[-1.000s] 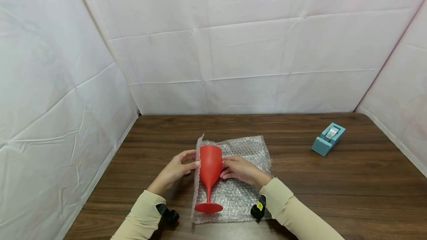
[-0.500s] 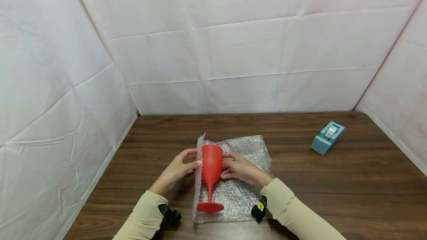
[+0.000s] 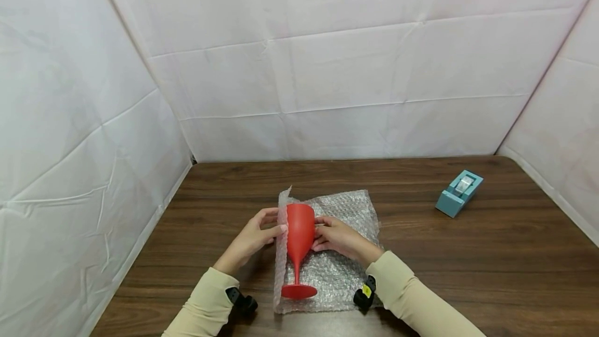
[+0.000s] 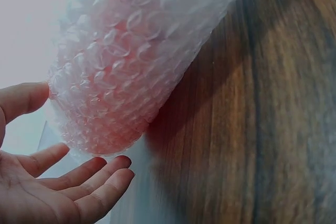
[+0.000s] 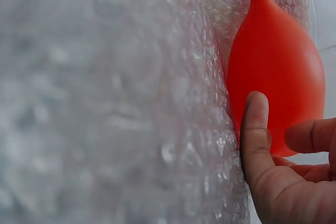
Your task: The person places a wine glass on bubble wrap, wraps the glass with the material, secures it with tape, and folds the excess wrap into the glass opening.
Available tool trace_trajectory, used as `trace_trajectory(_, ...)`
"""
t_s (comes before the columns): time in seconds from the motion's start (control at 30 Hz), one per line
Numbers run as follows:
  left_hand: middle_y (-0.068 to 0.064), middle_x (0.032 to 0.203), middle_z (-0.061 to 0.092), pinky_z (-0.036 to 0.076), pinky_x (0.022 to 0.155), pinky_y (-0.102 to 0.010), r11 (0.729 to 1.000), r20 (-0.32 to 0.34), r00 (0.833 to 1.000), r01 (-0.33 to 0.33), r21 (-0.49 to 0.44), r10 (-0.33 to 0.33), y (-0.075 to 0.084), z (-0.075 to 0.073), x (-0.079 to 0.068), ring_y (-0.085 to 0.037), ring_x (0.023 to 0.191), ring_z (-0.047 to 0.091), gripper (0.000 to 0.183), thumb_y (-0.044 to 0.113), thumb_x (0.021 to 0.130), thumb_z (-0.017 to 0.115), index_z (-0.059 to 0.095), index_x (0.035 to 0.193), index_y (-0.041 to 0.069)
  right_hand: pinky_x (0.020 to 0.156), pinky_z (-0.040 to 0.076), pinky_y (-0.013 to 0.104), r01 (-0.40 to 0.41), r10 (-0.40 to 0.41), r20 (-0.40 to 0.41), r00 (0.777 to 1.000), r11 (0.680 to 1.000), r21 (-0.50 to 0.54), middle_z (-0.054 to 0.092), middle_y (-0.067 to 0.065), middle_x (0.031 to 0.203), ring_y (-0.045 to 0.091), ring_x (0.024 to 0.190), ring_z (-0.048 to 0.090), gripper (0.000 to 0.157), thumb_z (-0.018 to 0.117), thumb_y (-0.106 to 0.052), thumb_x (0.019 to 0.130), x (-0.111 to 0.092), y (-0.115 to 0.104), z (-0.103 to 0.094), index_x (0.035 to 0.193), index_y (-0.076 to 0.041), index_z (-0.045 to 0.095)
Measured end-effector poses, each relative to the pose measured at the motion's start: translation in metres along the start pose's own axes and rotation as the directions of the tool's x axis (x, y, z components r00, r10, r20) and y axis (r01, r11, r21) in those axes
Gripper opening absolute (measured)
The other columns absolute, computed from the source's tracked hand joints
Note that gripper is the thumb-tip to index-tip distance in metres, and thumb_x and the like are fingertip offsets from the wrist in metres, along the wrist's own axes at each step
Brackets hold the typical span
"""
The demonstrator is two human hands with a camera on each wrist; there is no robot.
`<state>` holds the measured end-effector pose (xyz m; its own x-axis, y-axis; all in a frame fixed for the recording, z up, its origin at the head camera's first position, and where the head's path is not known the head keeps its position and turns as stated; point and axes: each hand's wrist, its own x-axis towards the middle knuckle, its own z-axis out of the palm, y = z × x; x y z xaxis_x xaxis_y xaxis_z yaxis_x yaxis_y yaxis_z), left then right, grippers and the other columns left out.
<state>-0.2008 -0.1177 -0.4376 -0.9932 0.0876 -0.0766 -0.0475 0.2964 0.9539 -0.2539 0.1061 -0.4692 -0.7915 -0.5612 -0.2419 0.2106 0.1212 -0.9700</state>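
Snug the wrap against the bowl, and let the goblet turn as one with it

You have the red goblet (image 3: pixel 299 241) lying on its side near the left edge of the bubble wrap (image 3: pixel 334 277), foot (image 3: pixel 299 291) towards you and rim away. The sheet lies on the brown wooden table (image 3: pixel 224 186), and its left flap (image 3: pixel 281 280) stands up against the bowl. The blue tape dispenser (image 3: pixel 459 194) sits well apart, off to the right.

Your left hand (image 3: pixel 252 235) holds the flap, thumb on its upper edge and fingers cupped around its outer side. The fingers of your right hand (image 3: pixel 341 238) touch the bowl's right side; whether they grip it or only steady it, you cannot tell from these views.

The step in hand looks like bringing that flap over the goblet. Draw it across with your left thumb, using your right fingers as a stop so that the bowl doesn't slide away. Tighten before you turn: slack here will probably leave the roll loose. Mind the narrow stem (image 3: pixel 297 273), where the sheet is likely to stand off, and aim for even pressure from rim to foot. Press gently, as too hard a squeeze may skew the goblet on the sheet.
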Motion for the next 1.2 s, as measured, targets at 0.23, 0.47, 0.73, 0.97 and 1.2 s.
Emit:
trace_trajectory(0.23, -0.021, 0.136, 0.05, 0.052, 0.089, -0.047, 1.0, -0.017, 1.0, -0.002, 0.001, 0.002, 0.0, 0.004, 0.003, -0.036, 0.122, 0.052, 0.051, 0.017, 0.089, 0.067, 0.048, 0.135, 0.006, 0.074, 0.056, 0.028, -0.011, 0.011, -0.006, 1.0, 1.0, -0.003, 0.061, 0.012, 0.093, 0.015, 0.075, 0.061, 0.049, 0.038, -0.005, 0.099, -0.001, 0.0, 0.0, 0.145, 0.007, 0.029)
trace_trajectory(0.47, -0.02, 0.134, 0.051, 0.053, 0.087, -0.047, 1.0, -0.023, 1.0, -0.006, 0.027, 0.007, 0.004, 0.006, 0.003, -0.034, 0.116, 0.055, 0.052, 0.019, 0.088, 0.069, 0.049, 0.134, 0.007, 0.075, 0.057, 0.031, -0.027, 0.029, -0.064, 0.998, 0.999, 0.038, 0.061, 0.015, 0.095, 0.018, 0.076, 0.063, 0.047, 0.043, -0.004, 0.096, -0.003, 0.0, 0.0, 0.14, 0.003, 0.03)
trace_trajectory(0.73, -0.02, 0.133, 0.051, 0.053, 0.086, -0.048, 0.998, -0.036, 0.999, 0.001, 0.063, 0.001, 0.007, 0.009, 0.003, -0.033, 0.112, 0.057, 0.051, 0.021, 0.087, 0.07, 0.05, 0.133, 0.008, 0.078, 0.057, 0.032, -0.019, 0.021, -0.054, 0.998, 0.999, 0.045, 0.063, 0.017, 0.1, 0.018, 0.079, 0.065, 0.047, 0.047, -0.006, 0.095, -0.009, 0.0, -0.004, 0.138, 0.003, 0.03)
trace_trajectory(0.97, -0.019, 0.132, 0.051, 0.054, 0.083, -0.044, 0.995, -0.042, 0.999, -0.003, 0.101, 0.007, 0.009, 0.01, 0.004, -0.03, 0.107, 0.058, 0.052, 0.023, 0.086, 0.07, 0.049, 0.132, 0.01, 0.079, 0.056, 0.031, 0.009, -0.009, -0.012, 1.0, 0.999, 0.031, 0.062, 0.017, 0.106, 0.016, 0.082, 0.065, 0.046, 0.045, -0.011, 0.097, -0.01, 0.002, -0.009, 0.138, 0.007, 0.033)
trace_trajectory(1.2, -0.019, 0.131, 0.051, 0.053, 0.085, -0.044, 0.992, -0.042, 0.999, -0.018, 0.127, 0.024, 0.011, 0.013, 0.004, -0.03, 0.105, 0.059, 0.052, 0.024, 0.086, 0.07, 0.048, 0.132, 0.01, 0.081, 0.056, 0.029, 0.025, -0.026, 0.029, 0.999, 0.999, 0.025, 0.06, 0.018, 0.113, 0.015, 0.085, 0.064, 0.052, 0.043, -0.015, 0.101, -0.014, 0.004, -0.014, 0.144, 0.008, 0.028)
